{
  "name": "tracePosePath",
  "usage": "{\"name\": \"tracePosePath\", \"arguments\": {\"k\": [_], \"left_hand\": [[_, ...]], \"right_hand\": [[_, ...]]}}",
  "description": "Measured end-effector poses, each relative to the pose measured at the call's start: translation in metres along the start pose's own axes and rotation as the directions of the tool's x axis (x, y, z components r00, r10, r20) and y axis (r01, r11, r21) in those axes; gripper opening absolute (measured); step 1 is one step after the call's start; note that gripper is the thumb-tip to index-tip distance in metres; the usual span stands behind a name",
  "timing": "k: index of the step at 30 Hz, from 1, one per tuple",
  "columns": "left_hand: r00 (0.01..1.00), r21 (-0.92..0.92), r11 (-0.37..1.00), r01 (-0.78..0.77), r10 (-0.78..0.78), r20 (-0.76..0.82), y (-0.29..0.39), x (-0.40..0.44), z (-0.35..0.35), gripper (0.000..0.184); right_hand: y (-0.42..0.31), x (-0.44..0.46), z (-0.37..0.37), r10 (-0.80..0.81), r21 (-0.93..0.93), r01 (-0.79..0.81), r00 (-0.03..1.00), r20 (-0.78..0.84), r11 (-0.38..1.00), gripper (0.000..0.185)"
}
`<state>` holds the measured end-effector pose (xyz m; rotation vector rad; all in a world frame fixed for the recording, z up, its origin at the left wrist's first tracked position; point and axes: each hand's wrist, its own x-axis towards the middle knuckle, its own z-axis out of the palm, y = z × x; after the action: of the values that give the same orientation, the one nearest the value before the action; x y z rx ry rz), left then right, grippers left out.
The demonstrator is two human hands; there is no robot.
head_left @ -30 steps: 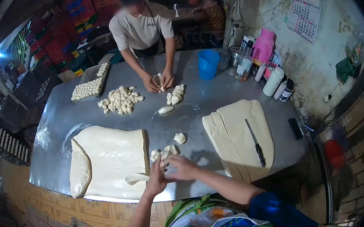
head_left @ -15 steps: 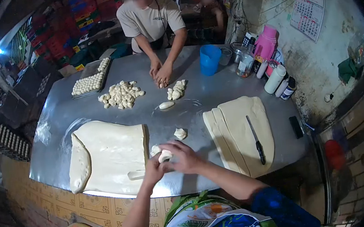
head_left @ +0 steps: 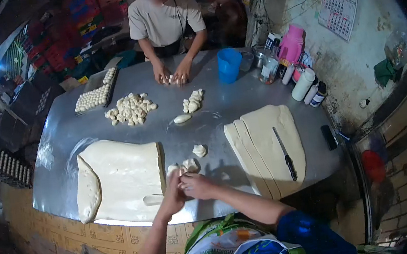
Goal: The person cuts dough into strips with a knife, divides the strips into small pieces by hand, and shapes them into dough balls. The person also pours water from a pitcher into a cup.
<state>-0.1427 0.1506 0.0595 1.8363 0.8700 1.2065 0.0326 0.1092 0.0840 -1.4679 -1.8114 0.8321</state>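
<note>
My left hand and my right hand meet over the near edge of the metal table, both with curled fingers. A bit of pale dough shows at the left fingers; the rest of what they hold is hidden. What is inside my right fingers I cannot see. Just beyond the fingertips lie two dough lumps, a left one and a right one. A third lump sits farther off. Left of my hands is a large dough slab with a folded left edge; a pale strip lies near its right corner.
On the right, a knife rests on a partly sliced dough slab. Across the metal table, a co-worker's hands press dough near a pile of pieces, a filled tray and a blue pitcher. Bottles line the wall side.
My hands have drawn together and turned; the dough loop between them no longer shows. Another lump now lies at my fingertips. The co-worker's hands have spread apart, and the view has shifted slightly.
</note>
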Motion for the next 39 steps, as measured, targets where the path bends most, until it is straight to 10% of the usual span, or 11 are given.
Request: {"name": "tracePosePath", "arguments": {"k": [3, 7, 12, 18, 23, 28, 32, 39], "left_hand": [[0.999, -0.06, 0.998, 0.006, -0.008, -0.043, 0.007, -0.009, -0.009, 0.053], [0.785, 0.286, 0.883, 0.372, -0.464, 0.411, 0.005, -0.015, -0.033, 0.054], [0.904, 0.017, 0.958, 0.287, -0.277, 0.326, 0.048, -0.005, -0.017, 0.037], [0.887, 0.139, 0.937, 0.32, -0.348, 0.302, 0.022, -0.028, 0.026, 0.023], [0.872, -0.02, 0.925, 0.38, -0.351, 0.341, 0.035, -0.019, 0.029, 0.019], [0.797, 0.414, 0.894, -0.171, -0.121, 0.592, 0.043, -0.027, 0.032, 0.017], [0.922, -0.114, 0.949, 0.295, -0.252, 0.293, 0.045, -0.015, 0.027, 0.015], [0.833, -0.135, 0.867, 0.48, -0.401, 0.382, 0.059, -0.005, 0.011, 0.017]], "right_hand": [[-0.015, -0.004, 0.01, 0.012, 0.223, -0.048, 0.987, 0.162, 0.974, 0.033], [-0.025, -0.003, 0.015, -0.294, -0.019, 0.297, 0.933, -0.208, 0.955, 0.03], [-0.028, -0.008, -0.015, -0.302, 0.095, 0.324, 0.934, -0.191, 0.941, 0.031], [-0.005, -0.023, -0.016, -0.192, -0.102, 0.185, 0.979, -0.065, 0.977, 0.032], [-0.011, -0.029, -0.015, -0.254, -0.043, 0.254, 0.91, -0.327, 0.966, 0.038], [0.039, -0.021, -0.025, 0.326, -0.387, -0.342, 0.939, -0.109, 0.856, 0.039], [0.029, -0.012, -0.032, 0.368, -0.121, -0.399, 0.905, -0.213, 0.909, 0.032], [-0.008, -0.02, -0.015, 0.048, 0.261, 0.057, 0.923, -0.381, 0.964, 0.026]]}}
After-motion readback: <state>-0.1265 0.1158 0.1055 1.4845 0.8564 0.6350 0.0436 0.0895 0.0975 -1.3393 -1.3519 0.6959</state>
